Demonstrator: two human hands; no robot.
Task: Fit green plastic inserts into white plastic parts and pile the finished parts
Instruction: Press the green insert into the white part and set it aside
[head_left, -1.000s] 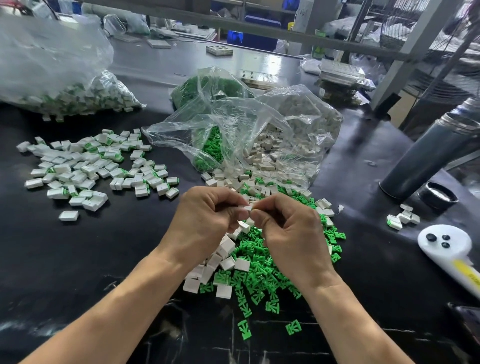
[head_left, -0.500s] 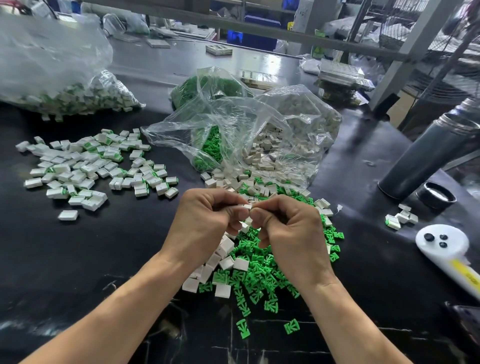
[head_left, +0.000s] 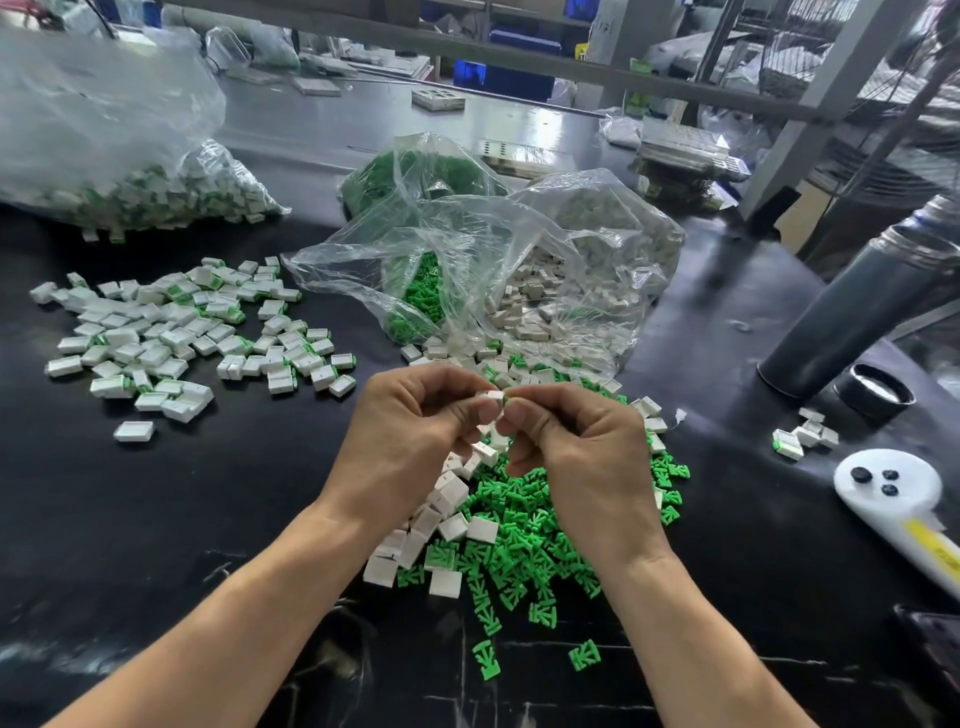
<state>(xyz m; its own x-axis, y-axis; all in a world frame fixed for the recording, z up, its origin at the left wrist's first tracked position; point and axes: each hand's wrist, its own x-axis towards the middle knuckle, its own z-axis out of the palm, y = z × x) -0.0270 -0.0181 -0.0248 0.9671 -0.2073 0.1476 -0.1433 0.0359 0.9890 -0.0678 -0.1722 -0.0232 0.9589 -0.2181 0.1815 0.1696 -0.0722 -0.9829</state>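
Head view: left hand (head_left: 415, 431) grip pinches a small, light, rigid white plastic part (head_left: 492, 401) by its edges, while right hand (head_left: 576, 447) grip closes on what is probably a green insert, hidden by the fingers.

Black worktop (head_left: 208, 509): finished parts (head_left: 171, 332) left of the left hand (head_left: 410, 441), green inserts (head_left: 524, 551) beneath both hands, plastic bags (head_left: 498, 270) beyond

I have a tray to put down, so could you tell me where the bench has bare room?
Bare black bench lies left of the left hand, below the finished pile. Bare too between the loose inserts and the white handheld device. Crowded under both hands and around the bags.
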